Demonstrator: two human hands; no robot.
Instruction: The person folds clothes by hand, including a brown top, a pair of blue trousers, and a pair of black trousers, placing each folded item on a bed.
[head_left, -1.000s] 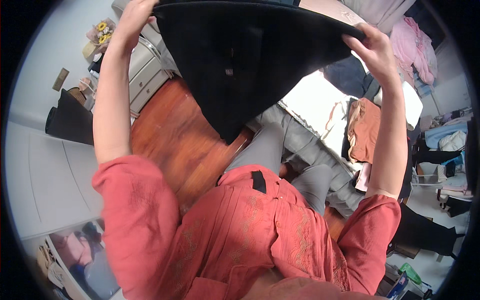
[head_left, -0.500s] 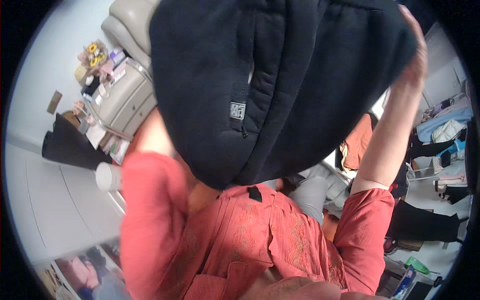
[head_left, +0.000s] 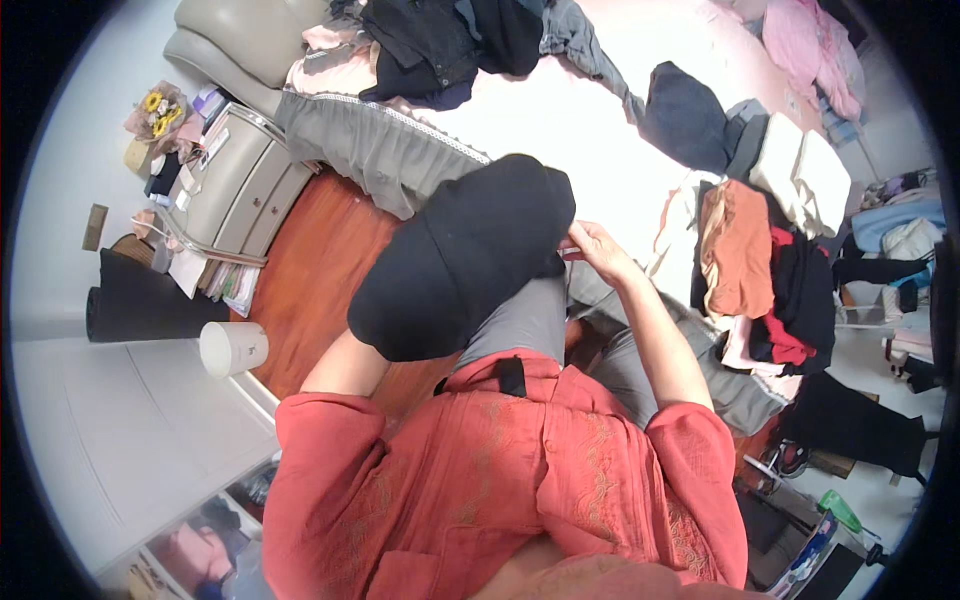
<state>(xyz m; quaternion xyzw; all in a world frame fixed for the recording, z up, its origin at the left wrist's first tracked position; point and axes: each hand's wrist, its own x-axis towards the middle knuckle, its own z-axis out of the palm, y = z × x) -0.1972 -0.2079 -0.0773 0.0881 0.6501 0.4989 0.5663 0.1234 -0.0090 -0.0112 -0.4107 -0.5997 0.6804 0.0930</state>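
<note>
A thick black garment [head_left: 465, 255], folded into a rounded bundle, is held up in front of my body, above my grey trousers. My right hand [head_left: 597, 252] is at its right edge, with thumb and fingers closed on the cloth. On the other side, my left forearm [head_left: 345, 368] runs up under the bundle; the cloth hides the left hand and its fingers. Beyond the garment is the bed [head_left: 600, 140], with a pale cover and a grey ruffled skirt.
Dark clothes [head_left: 425, 45] lie on the bed's far left part. Folded clothes, an orange-brown one [head_left: 735, 250] among them, are stacked at its right. A grey nightstand [head_left: 245, 180] and a white bin [head_left: 234, 348] stand on the left, beside the red-brown floor [head_left: 320, 260].
The black garment, spread large and raised before, has come down and is now a smaller folded bundle. My right hand has dropped from its upper right side to its edge. The bed shows again.
</note>
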